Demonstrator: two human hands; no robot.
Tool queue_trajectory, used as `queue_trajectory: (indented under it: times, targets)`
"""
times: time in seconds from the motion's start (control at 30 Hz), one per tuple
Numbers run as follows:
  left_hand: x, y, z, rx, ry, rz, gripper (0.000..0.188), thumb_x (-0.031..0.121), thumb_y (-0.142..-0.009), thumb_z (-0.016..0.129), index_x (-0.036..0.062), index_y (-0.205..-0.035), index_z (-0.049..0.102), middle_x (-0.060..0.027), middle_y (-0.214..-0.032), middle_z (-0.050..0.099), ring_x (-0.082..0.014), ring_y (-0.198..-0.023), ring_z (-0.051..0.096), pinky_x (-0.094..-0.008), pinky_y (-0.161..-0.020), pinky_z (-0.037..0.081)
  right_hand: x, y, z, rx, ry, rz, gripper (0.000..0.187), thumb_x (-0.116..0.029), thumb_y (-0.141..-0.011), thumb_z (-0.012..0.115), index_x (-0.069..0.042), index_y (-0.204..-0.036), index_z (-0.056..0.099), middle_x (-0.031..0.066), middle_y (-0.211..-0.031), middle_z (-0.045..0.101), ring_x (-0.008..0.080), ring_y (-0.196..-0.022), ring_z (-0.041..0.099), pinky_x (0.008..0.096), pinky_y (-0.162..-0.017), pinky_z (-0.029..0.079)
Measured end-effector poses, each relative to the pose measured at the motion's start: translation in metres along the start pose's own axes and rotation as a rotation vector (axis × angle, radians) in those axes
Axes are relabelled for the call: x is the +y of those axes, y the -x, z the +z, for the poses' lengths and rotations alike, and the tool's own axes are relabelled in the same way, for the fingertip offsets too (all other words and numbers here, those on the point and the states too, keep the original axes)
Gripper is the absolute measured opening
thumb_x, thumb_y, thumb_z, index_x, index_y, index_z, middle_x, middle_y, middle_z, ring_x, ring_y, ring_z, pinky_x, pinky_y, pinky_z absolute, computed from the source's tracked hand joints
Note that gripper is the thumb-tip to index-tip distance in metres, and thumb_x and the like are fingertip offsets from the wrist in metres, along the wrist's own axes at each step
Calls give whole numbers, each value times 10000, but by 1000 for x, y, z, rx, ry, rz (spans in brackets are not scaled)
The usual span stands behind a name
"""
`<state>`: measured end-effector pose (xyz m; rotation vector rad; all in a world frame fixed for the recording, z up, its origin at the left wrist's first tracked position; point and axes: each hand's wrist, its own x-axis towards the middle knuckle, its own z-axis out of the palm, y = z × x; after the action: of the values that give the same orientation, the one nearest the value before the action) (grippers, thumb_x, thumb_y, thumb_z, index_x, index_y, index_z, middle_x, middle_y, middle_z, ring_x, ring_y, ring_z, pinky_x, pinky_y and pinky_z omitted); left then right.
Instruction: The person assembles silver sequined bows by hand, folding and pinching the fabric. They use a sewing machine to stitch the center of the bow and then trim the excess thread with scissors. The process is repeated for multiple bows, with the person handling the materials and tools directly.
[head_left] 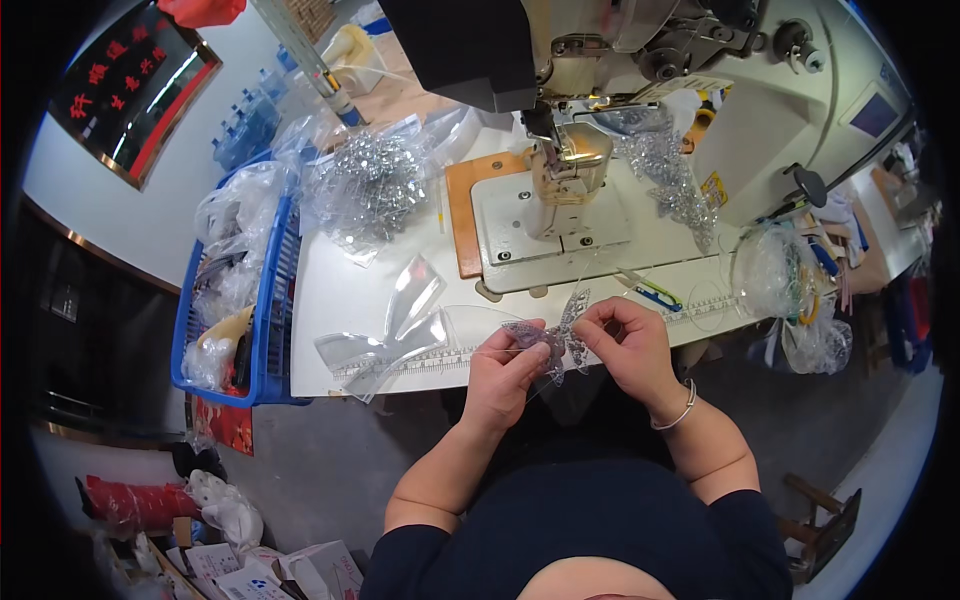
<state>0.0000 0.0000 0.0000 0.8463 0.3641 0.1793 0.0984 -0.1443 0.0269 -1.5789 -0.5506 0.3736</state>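
Note:
Near the table's front edge, a silver, sparkling butterfly-shaped ornament (574, 338) is held between my two hands. My left hand (500, 378) pinches its left wing between thumb and fingers. My right hand (638, 345) is closed with the fingertips at the right wing; whether a thread is also in that pinch is too small to tell. Clear plastic strips (413, 310), crossed in a bow shape, lie on the table left of my hands. Beyond my right hand lie thread snips (655, 291) with a green and blue handle.
A sewing machine (640, 35) stands over its metal bed plate (490, 235). Heaps of silver glittering pieces (375, 190) lie left, with more sparkling pieces (680, 195) right. A blue basket (187, 345) of plastic bags flanks the table. Bagged items (775, 275) sit at the right edge.

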Motion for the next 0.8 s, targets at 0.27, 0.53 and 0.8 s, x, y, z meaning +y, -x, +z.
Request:
queue_trajectory:
  times: [0.27,0.53,0.8]
  targets:
    - [-2,0,-3,-11,38,27,301,-14,-828,589,-26,-1121,521,-90,-969,616,-155,-869,619,-283,-751,526,-1,0,3,50,51,-80,139,-70,-749,729,-7,-816,624,-11,-668,584,23,-578,488,178,-529,411]
    - [-3,1,-4,-5,52,19,303,-23,-824,590,-25,-1119,521,-104,-985,619,-165,-874,621,-294,-759,525,0,3,3,41,50,-88,182,-64,-711,758,-20,-821,620,-15,-662,553,27,-559,453,183,-514,397]
    - [-4,1,-2,-4,55,21,302,-32,-824,583,-23,-1119,521,-112,-989,621,-179,-890,626,-306,-779,528,2,3,4,64,76,-130,164,-58,-716,751,-23,-794,611,-1,-676,572,35,-555,467,192,-507,398]
